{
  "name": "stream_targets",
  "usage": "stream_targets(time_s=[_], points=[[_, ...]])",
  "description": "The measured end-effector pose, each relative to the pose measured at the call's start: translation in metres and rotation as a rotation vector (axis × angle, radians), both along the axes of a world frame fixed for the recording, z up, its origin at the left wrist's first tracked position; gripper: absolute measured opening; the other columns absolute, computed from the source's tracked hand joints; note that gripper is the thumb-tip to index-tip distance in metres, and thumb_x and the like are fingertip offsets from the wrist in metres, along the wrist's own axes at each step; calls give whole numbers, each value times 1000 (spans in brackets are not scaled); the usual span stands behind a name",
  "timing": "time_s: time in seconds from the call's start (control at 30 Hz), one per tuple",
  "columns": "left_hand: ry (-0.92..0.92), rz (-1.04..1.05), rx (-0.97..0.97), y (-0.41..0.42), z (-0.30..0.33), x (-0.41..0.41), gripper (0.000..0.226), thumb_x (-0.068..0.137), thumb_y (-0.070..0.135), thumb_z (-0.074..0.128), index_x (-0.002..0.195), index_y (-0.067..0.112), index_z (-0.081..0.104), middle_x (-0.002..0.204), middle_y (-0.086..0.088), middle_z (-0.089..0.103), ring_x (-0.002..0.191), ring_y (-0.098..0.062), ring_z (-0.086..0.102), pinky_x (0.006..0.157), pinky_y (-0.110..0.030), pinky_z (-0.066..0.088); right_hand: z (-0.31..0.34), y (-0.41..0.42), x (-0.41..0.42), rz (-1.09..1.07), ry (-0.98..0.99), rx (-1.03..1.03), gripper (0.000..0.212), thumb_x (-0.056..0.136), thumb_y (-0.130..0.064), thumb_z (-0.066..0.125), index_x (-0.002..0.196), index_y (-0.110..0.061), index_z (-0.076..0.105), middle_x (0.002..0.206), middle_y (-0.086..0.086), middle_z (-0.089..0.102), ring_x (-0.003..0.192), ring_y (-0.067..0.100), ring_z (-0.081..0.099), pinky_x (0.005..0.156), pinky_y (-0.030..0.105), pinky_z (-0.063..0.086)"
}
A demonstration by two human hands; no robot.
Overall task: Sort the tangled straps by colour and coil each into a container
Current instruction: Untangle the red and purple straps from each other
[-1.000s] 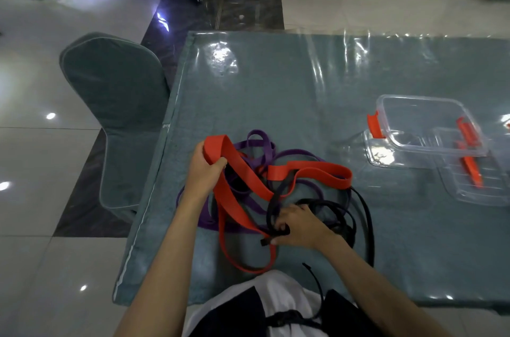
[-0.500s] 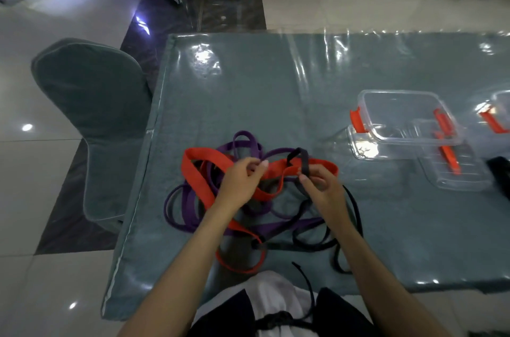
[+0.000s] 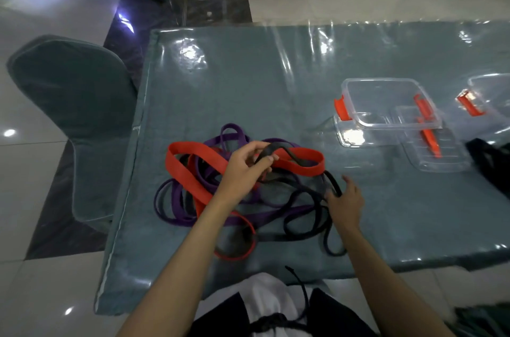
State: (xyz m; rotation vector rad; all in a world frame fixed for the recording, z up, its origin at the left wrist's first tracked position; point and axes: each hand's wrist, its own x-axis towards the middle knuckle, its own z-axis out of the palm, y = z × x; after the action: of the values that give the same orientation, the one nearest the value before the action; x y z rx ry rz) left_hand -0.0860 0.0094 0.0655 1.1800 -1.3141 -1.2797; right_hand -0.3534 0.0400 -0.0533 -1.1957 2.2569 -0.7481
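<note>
My left hand [image 3: 245,168] pinches a black strap [image 3: 278,147] loop, lifting it free; my right hand [image 3: 345,198], at four o'clock, grips another stretch to pull slack.

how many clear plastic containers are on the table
2 in view. One clear container with orange clips sits right of the straps, a lid before it. A second container is cut off at the right edge; more may lie beyond.

Right hand [image 3: 345,200] dropped lower; left hand [image 3: 245,168] now holds black strap [image 3: 278,147].
</note>
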Motion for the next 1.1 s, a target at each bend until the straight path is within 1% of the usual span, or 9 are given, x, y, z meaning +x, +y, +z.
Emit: stream_targets(time_s=[0.13,0.27,0.37,0.5,0.63,0.73,0.83,0.93,1.1], points=[[-20,13,-48,-1,7,14,15,97,11,65,110,16,71,89,-7,74,78,-15,67,81,-42,55,-12,3,-13,-5,-71,268,82,87,-24,85,152,3,43,146,29,55,137,42,52,114,49,42],[-52,40,-49,-3,4,28,21,106,5,59,126,6,66,76,-1,69,71,-16,65,77,-31,55,-14,-2,-9,-34,-252,233,32,92,-25,79,110,3,77,100,21,77,100,37,74,91,49,59],[-21,64,-60,-7,6,35,19,104,3,63,121,10,67,70,9,65,64,-12,59,70,-24,51,-13,-8,-7,-128,-310,86,29,100,-23,69,85,1,74,85,24,73,85,37,70,82,48,54],[66,119,-61,-20,14,40,25,102,-1,61,115,18,70,72,5,68,64,-12,58,62,-21,49,0,-21,-14,-232,-376,-147,28,105,-19,61,100,7,70,96,26,75,85,33,72,78,38,50],[158,85,-48,-30,25,44,30,105,18,64,123,41,70,74,-3,71,69,-15,66,69,-23,55,18,-35,-23,-209,-203,-226,23,97,-8,67,119,-4,70,110,16,72,99,30,68,76,18,47],[66,10,15,-33,22,44,44,105,20,65,144,39,58,76,-7,72,72,-16,70,76,-26,58,19,-35,-23,-115,78,-222,39,87,1,71,125,-1,66,120,24,67,112,43,62,96,45,49],[-56,-67,23,-32,11,40,63,104,13,66,159,32,42,78,-5,75,78,-19,74,83,-31,59,10,-25,-5,250,25,-223,20,90,6,71,109,-1,70,99,17,73,92,39,70,86,55,57],[-99,-176,9,-23,1,39,80,103,11,67,163,45,27,82,-4,76,83,-17,75,85,-23,57,-3,-13,18,620,2,-3,41,89,-14,83,128,-8,69,121,7,69,108,24,69,95,48,57],[-91,-209,2,-20,-6,42,90,103,-1,60,160,57,19,82,-17,71,89,-26,71,101,-35,56,-13,-18,33,525,156,148,25,92,-35,80,109,-17,75,112,-2,65,103,18,67,83,32,53]])
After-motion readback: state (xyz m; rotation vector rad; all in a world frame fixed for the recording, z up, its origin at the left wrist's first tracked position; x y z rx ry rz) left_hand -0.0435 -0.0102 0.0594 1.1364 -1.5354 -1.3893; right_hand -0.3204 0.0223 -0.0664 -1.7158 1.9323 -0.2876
